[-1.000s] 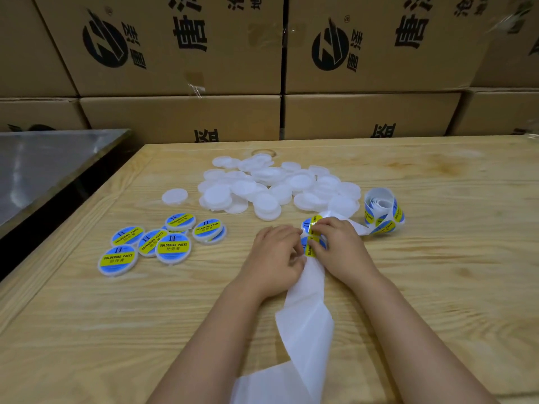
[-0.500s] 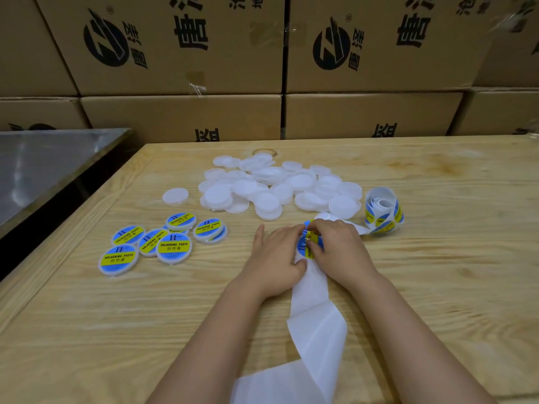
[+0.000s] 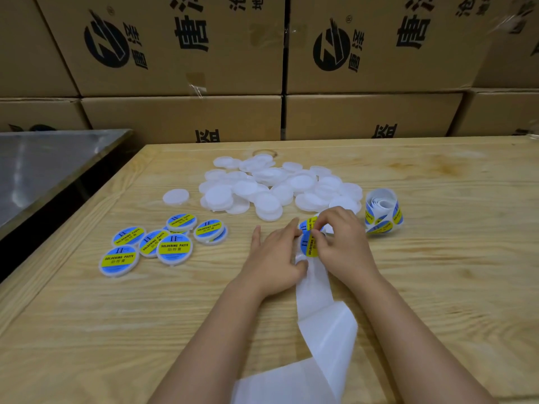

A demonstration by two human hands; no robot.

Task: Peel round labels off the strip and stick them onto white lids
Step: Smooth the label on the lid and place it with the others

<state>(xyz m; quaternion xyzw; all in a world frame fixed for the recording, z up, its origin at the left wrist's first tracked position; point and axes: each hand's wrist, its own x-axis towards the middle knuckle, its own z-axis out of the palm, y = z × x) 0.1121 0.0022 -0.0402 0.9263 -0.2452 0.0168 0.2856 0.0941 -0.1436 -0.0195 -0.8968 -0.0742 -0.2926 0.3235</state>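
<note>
A white backing strip (image 3: 316,313) runs from the near table edge up to my hands and on to a curled roll of blue-and-yellow labels (image 3: 383,212). My left hand (image 3: 274,258) presses the strip flat with fingers spread. My right hand (image 3: 342,243) pinches a round blue-and-yellow label (image 3: 308,243) that stands partly lifted off the strip. A heap of plain white lids (image 3: 274,188) lies just beyond my hands. Several lids with labels on them (image 3: 163,243) sit at the left.
The wooden table (image 3: 87,330) has its left edge beside a lower steel surface (image 3: 38,167). Stacked cardboard boxes (image 3: 180,68) form a wall behind the table. One single white lid (image 3: 176,197) lies apart from the heap.
My left hand flattened and spread its fingers on the strip. The right hand drew the label further up off the backing, so more of its round face shows.
</note>
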